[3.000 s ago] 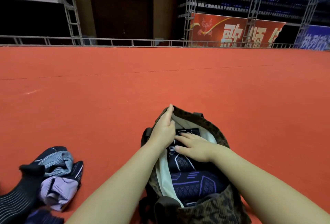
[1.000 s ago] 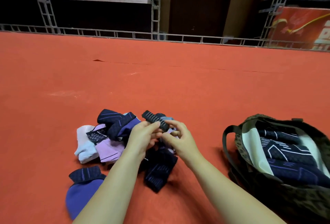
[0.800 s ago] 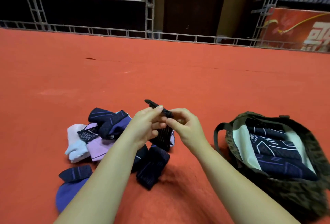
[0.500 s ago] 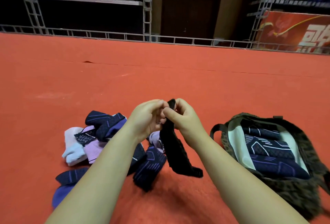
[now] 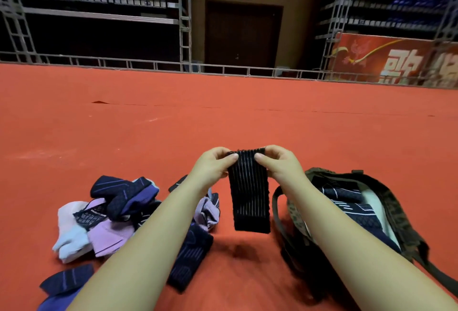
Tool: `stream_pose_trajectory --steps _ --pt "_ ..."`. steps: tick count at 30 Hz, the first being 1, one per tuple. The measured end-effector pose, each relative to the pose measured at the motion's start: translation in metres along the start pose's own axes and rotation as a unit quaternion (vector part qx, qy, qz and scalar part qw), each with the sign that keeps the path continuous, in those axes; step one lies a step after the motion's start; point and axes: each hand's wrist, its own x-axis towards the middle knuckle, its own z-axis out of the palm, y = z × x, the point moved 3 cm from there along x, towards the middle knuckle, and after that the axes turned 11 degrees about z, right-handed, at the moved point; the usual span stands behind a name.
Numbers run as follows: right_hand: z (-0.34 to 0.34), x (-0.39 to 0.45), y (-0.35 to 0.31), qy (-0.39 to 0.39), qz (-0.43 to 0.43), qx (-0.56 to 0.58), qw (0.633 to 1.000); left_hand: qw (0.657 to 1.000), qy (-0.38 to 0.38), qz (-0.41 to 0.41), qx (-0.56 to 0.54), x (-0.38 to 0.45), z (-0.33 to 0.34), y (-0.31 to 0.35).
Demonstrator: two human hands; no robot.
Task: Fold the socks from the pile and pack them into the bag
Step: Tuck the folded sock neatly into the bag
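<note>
I'm pinching the black ribbed sock (image 5: pixel 249 194) by its cuff, left hand (image 5: pixel 212 167) and right hand (image 5: pixel 280 164) gripping opposite corners; hanging below my fingers, it risks folding crooked.

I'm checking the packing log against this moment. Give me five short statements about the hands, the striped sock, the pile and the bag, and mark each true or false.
1. Both the left hand and the right hand pinch the top edge of the black striped sock. True.
2. The striped sock lies flat on the red floor. False: it hangs in the air from the hands.
3. The sock pile lies left of the bag. True.
4. The bag holds nothing. False: dark patterned socks are inside.
5. The bag is zipped shut. False: its mouth gapes open.
</note>
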Motion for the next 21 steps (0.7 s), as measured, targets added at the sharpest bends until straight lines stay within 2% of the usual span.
stream_pose_trajectory --steps 4,6,9,13,16,19,21 --pt "-0.031 0.007 -0.002 0.037 -0.023 -0.111 0.993 0.997 -0.045 0.064 0.026 0.021 0.019 0.006" --pt "-0.033 -0.004 0.02 0.031 -0.001 -0.206 0.978 0.991 -0.078 0.062 0.09 0.012 0.024 -0.015" --pt "-0.021 -0.04 0.076 0.002 0.048 -0.27 0.962 0.977 -0.145 0.007 0.159 -0.031 0.035 -0.064" --pt "-0.002 -0.096 0.157 -0.032 0.136 -0.245 0.959 0.961 -0.199 -0.076 0.177 -0.107 0.048 -0.118" --pt "0.002 -0.116 0.181 -0.022 0.169 -0.233 0.958 0.957 -0.185 -0.115 0.193 -0.132 0.05 -0.133" --pt "0.005 -0.109 0.18 -0.009 0.152 -0.249 0.956 0.964 -0.145 -0.143 0.172 -0.139 0.047 -0.135" --pt "0.01 -0.099 0.179 -0.018 0.14 -0.278 0.95 0.967 -0.11 -0.124 0.194 -0.141 0.042 -0.137"
